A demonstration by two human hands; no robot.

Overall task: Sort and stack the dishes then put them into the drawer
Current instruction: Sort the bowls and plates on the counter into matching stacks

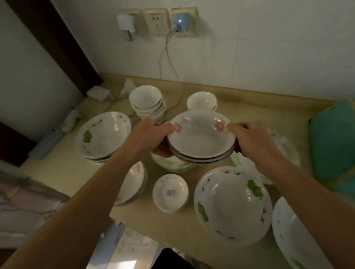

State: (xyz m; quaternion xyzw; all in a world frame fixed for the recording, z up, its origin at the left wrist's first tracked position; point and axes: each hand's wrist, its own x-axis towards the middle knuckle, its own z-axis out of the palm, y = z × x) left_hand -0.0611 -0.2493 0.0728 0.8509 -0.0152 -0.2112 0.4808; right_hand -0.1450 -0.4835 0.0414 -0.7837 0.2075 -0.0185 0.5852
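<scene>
While the small stack of white ceramic bowls with pink flowers point(202, 142) hangs clear of the beige bench point(245, 111), left hand point(151, 136) and right hand point(251, 141) fingers grip opposite rims. Stacking underway; next, judged: a level set-down onto matching bowls below.

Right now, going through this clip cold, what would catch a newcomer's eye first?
First, the stack of pink-flowered bowls held up in mid-frame, the left hand and right hand gripping opposite rims. Next, the crowded countertop below: a tall stack of small bowls near the wall, a green-patterned plate at front right. A teal cloth lies at the far right.
</scene>
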